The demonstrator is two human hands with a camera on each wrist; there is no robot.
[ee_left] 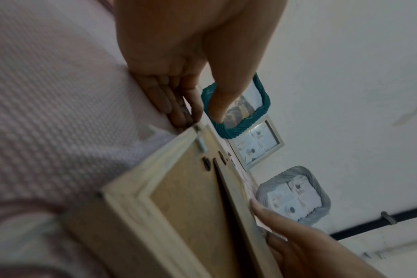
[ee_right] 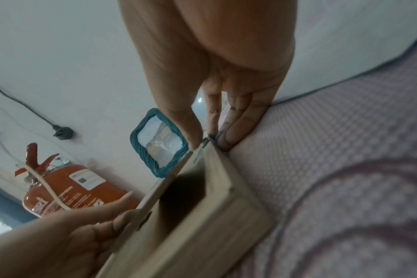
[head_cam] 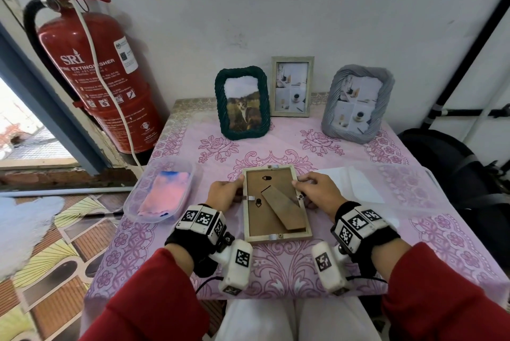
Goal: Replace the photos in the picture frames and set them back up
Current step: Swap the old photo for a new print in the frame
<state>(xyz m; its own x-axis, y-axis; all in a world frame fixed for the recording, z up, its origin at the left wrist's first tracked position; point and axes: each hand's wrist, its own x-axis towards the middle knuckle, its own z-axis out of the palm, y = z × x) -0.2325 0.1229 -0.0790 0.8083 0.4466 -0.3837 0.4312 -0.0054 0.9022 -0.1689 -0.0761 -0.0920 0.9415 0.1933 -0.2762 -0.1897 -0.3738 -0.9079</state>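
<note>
A pale wooden picture frame lies face down in front of me on the pink tablecloth, brown backing board up, its stand leg folded across the back. My left hand grips the frame's left edge, fingers tucked beside a small metal tab. My right hand pinches the right edge near its upper corner, thumb on top and fingers at the side. The frame fills the lower middle of the right wrist view. Its front face is hidden.
Three frames stand at the back: a dark green one with a cat photo, a thin pale one, a grey one. A clear tray with pink-blue sheets sits left, a clear lid over white paper right. A fire extinguisher stands far left.
</note>
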